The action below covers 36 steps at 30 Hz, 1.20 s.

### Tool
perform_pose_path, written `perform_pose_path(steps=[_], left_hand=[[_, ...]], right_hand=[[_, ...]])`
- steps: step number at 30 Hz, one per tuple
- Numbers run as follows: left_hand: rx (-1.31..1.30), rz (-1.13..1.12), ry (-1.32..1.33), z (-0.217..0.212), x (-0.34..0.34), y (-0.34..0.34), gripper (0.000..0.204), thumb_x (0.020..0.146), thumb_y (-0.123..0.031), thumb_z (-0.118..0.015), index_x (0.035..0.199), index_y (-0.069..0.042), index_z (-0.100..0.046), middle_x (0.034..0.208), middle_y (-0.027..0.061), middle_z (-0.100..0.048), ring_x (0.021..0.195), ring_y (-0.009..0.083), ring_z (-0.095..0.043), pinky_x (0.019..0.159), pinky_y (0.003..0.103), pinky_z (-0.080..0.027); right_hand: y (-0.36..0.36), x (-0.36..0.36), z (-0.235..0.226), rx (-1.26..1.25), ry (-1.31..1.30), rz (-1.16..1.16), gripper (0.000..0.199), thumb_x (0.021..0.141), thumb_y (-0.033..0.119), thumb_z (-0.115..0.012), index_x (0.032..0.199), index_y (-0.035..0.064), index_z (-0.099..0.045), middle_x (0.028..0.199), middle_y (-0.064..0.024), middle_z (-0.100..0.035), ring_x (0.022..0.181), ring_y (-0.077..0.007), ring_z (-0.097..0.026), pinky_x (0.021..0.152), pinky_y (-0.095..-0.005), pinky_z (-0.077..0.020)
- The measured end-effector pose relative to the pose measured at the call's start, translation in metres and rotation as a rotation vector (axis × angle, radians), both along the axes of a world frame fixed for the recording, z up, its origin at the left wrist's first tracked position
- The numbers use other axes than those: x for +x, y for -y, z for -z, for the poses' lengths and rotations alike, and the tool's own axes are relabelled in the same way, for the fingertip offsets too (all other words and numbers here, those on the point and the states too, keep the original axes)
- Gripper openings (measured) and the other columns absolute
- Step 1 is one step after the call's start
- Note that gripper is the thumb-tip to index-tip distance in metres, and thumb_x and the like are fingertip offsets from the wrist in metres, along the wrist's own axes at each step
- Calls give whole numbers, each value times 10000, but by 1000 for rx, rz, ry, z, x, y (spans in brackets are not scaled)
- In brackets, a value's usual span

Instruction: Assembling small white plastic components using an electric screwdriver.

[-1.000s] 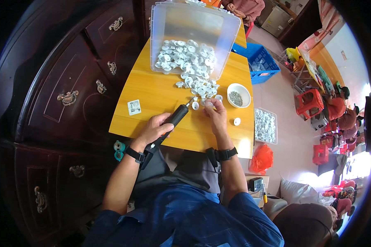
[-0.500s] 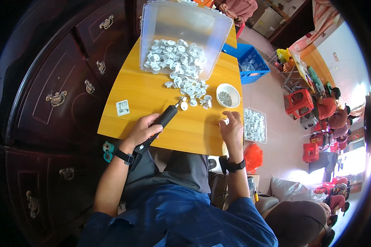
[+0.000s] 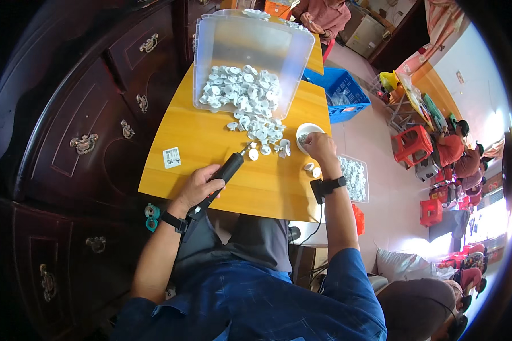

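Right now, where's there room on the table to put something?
Bare patches: between the screwdriver, two white knobs and the near edge; and between the label and the tub. It's crowded from the tub's pile over to the bowl.

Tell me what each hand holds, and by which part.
Left hand: black screwdriver, by its body. Right hand: at the white bowl; any hold is hidden.
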<state>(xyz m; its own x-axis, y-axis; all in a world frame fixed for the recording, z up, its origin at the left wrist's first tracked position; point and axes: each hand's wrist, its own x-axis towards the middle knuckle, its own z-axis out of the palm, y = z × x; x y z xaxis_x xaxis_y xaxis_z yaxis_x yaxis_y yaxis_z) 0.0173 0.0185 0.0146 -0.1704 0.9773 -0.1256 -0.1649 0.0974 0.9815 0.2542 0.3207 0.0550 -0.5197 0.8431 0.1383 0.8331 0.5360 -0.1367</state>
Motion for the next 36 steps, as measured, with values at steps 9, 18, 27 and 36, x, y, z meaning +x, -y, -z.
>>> perform_pose_path(steps=[9,18,27,36], left_hand=[[-9,12,5,-10,0,1,312,874,-160,-624,1131,13,-589,809,35,-609,649,77,-576,573,224,-485],[3,7,4,-8,-1,2,270,851,-157,-615,1068,4,-613,774,18,-594,621,84,-570,561,235,-455],[-1,-39,-7,-6,0,3,299,834,-174,-626,1077,0,-622,760,11,-588,606,79,-570,558,231,-462],[12,-12,-20,-4,0,0,299,852,-195,-636,1070,8,-611,774,17,-598,613,79,-573,569,229,-470]], right_hand=[[-12,-6,8,-29,90,24,166,780,225,-631,880,150,-739,904,-161,-715,870,-349,-686,777,-467,-546],[-19,-7,9,34,-4,-13,160,810,203,-604,878,78,-677,876,-194,-696,842,-390,-674,734,-462,-540],[25,-4,-11,-479,-937,-88,79,875,84,-655,949,67,-634,825,14,-663,607,-63,-574,519,-204,-440],[78,-22,13,-772,-1112,-218,54,926,58,-636,976,43,-650,811,-6,-666,642,-74,-611,565,-203,-480]])
